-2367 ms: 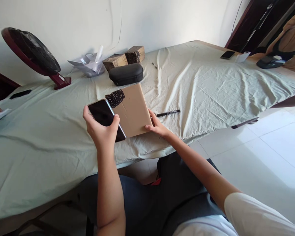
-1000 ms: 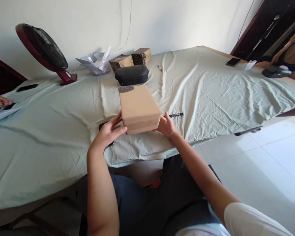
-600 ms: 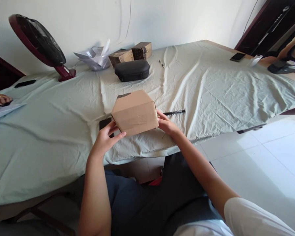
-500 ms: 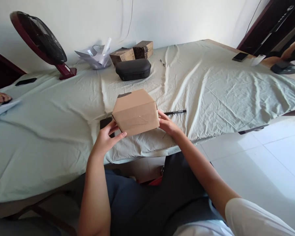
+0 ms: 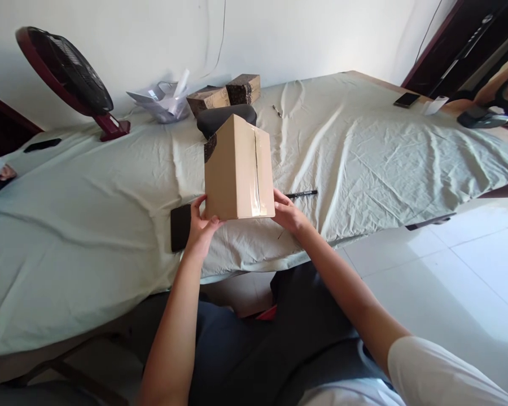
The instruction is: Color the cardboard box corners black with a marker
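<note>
A brown cardboard box [image 5: 240, 172] is held up in front of me, tilted, one edge turned my way. Clear tape runs down its right-hand face, and a dark patterned patch shows at its upper left. My left hand [image 5: 202, 228] grips the lower left corner, thumb along the bottom edge. At the lower right side, my right hand [image 5: 288, 211] holds the box too; some of its fingertips are hidden behind it. Beside my left hand a flat black object [image 5: 179, 228] lies on the cloth. A black pen-like stick [image 5: 303, 194] lies past my right hand.
A pale green cloth [image 5: 88, 254] covers the table. Behind the box are a black case [image 5: 209, 119], two taped boxes [image 5: 243, 89], a clear plastic basket [image 5: 166, 107] and a dark red fan [image 5: 112, 127]. Another person's hand [image 5: 6, 172] is at far left; a phone [image 5: 406, 100] lies far right.
The box has been turned and tipped upright between my hands, bringing a taped face into view. My left hand has shifted right along it. The other person's hand at left has moved.
</note>
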The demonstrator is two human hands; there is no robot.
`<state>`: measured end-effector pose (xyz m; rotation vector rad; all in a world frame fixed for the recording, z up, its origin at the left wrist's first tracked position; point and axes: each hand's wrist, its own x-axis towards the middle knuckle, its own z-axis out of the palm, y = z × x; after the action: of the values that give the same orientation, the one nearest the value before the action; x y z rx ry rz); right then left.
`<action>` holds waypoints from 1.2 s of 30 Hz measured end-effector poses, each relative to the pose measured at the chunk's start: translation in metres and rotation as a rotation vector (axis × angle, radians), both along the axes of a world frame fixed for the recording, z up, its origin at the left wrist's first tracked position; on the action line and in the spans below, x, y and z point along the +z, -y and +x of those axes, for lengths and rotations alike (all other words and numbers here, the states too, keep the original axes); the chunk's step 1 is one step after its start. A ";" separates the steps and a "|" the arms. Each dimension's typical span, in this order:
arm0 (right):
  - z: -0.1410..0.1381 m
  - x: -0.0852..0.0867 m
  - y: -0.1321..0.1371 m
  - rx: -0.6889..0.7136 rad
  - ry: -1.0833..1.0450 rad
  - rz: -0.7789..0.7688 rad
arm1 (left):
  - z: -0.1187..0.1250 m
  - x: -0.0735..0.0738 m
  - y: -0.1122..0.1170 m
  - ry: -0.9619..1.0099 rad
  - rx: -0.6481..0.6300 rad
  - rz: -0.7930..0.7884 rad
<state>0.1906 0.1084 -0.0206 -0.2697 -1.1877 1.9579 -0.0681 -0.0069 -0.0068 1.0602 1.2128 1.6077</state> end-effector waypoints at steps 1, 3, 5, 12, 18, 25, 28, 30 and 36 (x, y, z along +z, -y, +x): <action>-0.001 -0.001 0.000 0.009 0.002 -0.001 | 0.001 -0.002 -0.001 -0.015 -0.016 -0.021; -0.001 -0.004 0.001 0.010 0.006 -0.021 | 0.001 -0.004 -0.002 -0.056 -0.064 -0.061; 0.000 -0.007 0.000 0.016 0.026 -0.056 | 0.001 -0.006 -0.002 -0.088 -0.094 -0.081; 0.004 -0.013 -0.005 0.097 0.071 -0.126 | 0.004 -0.013 -0.007 -0.218 -0.102 -0.088; 0.000 -0.017 -0.006 -0.004 0.055 -0.080 | 0.004 -0.018 -0.008 -0.329 -0.033 -0.037; -0.006 -0.010 -0.003 -0.156 0.088 0.072 | 0.002 -0.023 -0.002 -0.208 -0.024 -0.098; -0.006 -0.010 -0.003 -0.150 0.092 0.093 | 0.001 -0.025 -0.004 -0.203 -0.002 -0.094; -0.005 -0.011 -0.004 -0.153 0.096 0.056 | 0.001 -0.025 -0.005 -0.198 0.012 -0.089; -0.002 -0.007 -0.003 -0.188 0.059 -0.041 | -0.004 -0.024 -0.010 -0.236 0.107 -0.029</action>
<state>0.1883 0.1119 -0.0274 -0.4468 -1.1184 1.8221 -0.0720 0.0029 -0.0305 1.2107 1.4663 1.5722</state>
